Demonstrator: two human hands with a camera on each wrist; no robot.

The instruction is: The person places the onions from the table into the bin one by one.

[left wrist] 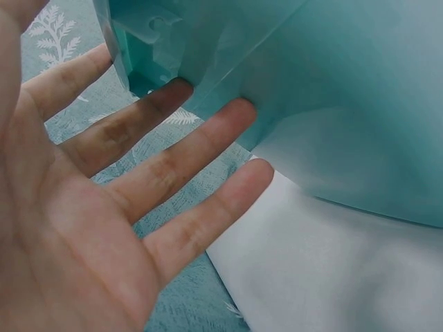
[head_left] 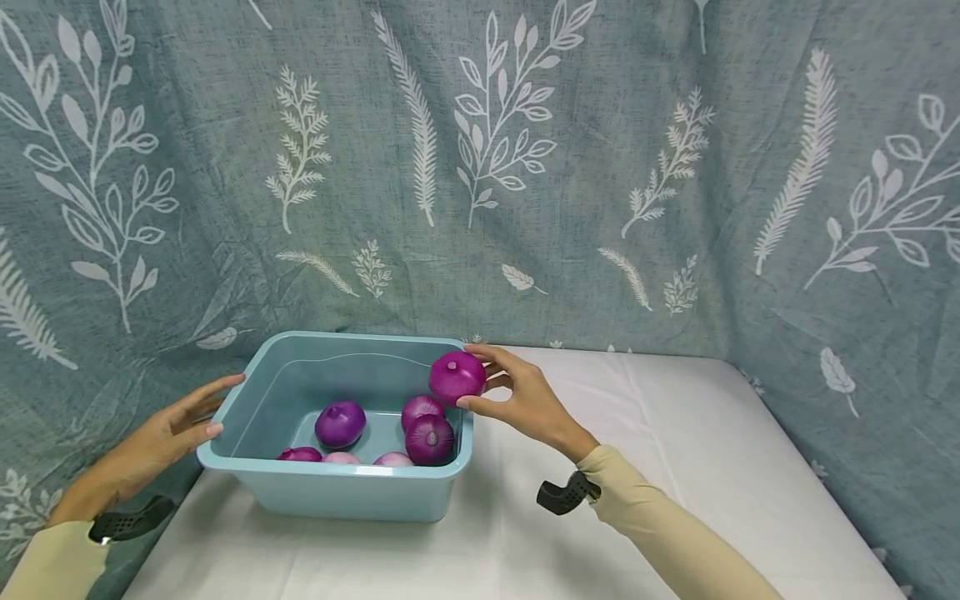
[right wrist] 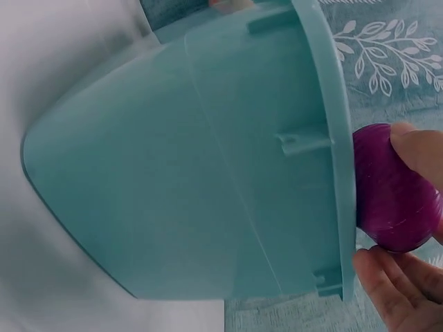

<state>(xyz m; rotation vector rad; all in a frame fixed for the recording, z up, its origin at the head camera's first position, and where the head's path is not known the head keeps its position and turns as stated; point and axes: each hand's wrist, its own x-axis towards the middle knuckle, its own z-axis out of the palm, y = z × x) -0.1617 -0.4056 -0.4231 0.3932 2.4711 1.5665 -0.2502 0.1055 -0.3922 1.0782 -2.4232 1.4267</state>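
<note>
A light blue plastic tub (head_left: 345, 492) stands on the white-covered table, with several purple and pink onions inside, among them a purple onion (head_left: 341, 425) near its middle and a striped red onion (head_left: 430, 439) in the right corner. My right hand (head_left: 525, 400) grips a magenta onion (head_left: 457, 378) between thumb and fingers over the tub's right rim; the onion (right wrist: 394, 190) appears just beyond the rim in the right wrist view. At the tub's left side is my left hand (head_left: 161, 442), fingertips by the rim. Its fingers (left wrist: 201, 155) are extended and spread along the outer wall in the left wrist view.
White cloth (head_left: 645, 417) covers the table to the right of the tub. A grey-blue curtain (head_left: 555, 275) with white leaf prints hangs behind and along both sides. Dark wrist straps sit on both wrists.
</note>
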